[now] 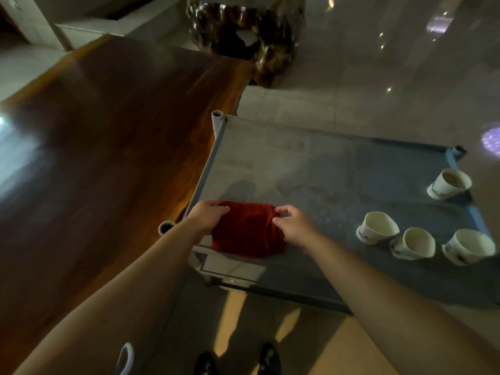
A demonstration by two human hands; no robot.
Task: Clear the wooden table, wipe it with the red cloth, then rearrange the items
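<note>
The left hand [209, 215] lies on the left end of the folded red cloth [247, 230], fingers curled over its upper left corner and gripping it. The right hand [293, 226] pinches the cloth's right edge, thumb and fingers closed together on a bunched fold. The cloth sits in the lower centre of the frame, at the near left corner of a grey shelf cart [338, 163], its lower edge reaching the cart's front rim.

To the right on the same grey surface stand four white paper cups: three in a row near the front, a first cup [377, 227], a second cup [414, 243] and a third cup [469, 246], with a fourth cup [450, 184] farther back by the right rim.

The wooden table [108, 136] fills the left of the frame, glossy and bare where visible, just beside the cart. A dark carved wooden stump [243, 31] stands at upper centre on the pale tiled floor [378, 77]. Two black shoes [267, 358] show at the bottom edge.
</note>
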